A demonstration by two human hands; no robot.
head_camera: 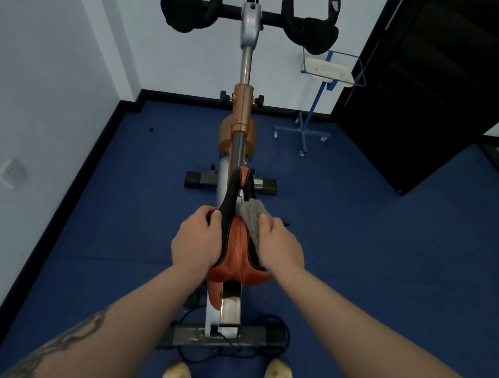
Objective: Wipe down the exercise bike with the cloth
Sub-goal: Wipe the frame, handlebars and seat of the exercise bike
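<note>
The handlebars (pixel 247 10) ran off the top edge. The left hand (pixel 197 240) gripped the saddle (pixel 238 248); the right hand (pixel 279 245) pressed the cloth (pixel 252 216), fingers curled. Blue floor (pixel 373 245), white walls (pixel 42 65).

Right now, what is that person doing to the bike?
A person stands behind an exercise bike and is cleaning its seat. The left hand grips the left edge of the orange and black saddle to steady it. The right hand presses a grey cloth against the saddle's right side. The black handlebars are far from both hands. A blue wheeled stand is parked beside the bike on the blue floor.
</note>
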